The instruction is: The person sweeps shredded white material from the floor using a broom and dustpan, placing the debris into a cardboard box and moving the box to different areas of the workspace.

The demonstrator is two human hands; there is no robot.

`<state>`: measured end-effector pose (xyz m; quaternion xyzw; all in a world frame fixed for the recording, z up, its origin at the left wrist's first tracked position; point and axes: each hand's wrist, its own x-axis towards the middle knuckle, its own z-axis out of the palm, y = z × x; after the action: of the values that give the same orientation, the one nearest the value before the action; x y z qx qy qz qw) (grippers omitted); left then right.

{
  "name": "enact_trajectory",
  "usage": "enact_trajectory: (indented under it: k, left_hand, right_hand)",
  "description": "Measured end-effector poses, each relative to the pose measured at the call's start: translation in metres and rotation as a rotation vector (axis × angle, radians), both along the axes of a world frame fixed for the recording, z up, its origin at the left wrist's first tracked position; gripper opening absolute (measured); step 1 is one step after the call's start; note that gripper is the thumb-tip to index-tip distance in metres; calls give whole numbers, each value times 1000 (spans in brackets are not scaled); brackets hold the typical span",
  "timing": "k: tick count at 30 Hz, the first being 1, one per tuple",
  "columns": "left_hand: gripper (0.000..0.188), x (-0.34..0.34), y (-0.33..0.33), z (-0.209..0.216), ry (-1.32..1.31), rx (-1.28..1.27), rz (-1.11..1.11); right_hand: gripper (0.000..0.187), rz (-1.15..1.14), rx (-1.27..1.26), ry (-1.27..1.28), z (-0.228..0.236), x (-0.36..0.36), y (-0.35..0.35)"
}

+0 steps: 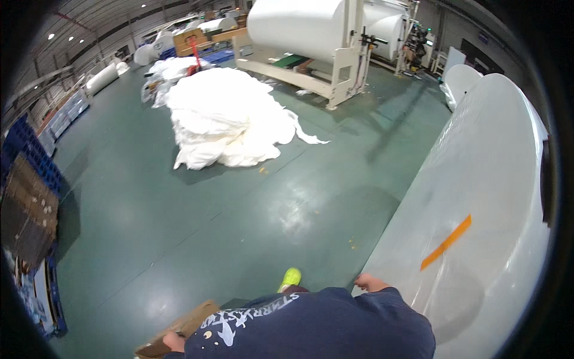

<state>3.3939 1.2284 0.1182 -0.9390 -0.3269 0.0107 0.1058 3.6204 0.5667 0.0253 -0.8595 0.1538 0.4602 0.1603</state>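
Where floor point(239, 233) spreads wide, left hand point(174, 341) at cardboard edge point(192, 317)

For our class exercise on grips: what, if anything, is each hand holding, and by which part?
The left hand appears to hold the brown cardboard piece by its near side; the exact grip is unclear. The right hand shows nothing held.

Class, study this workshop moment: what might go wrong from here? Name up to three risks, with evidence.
1. Tripping: the white heap lies on the floor with a tail trailing out, which might catch a shoe.
2. Bumping: the right hand is close to the wrapped roll; a sideways step might knock it.
3. Dropping: the left hand is at the cardboard; a weak hold might let it slip.
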Motion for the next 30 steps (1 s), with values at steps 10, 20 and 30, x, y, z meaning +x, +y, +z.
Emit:
enact_trajectory:
  k: [10, 20, 30]
  left_hand:
    - [14, 270, 51, -112, -453, -560, 511]
    - [7, 698, -98, -68, -409, -979, 42]
    - [28, 995, -452, 18, -196, -835, -615]
  right_hand:
    - [28, 311, 306, -479, 126, 293, 69]
    - [30, -2, 208, -749, 183, 467, -30]
    - [23, -946, -58, -297, 83, 320, -212]
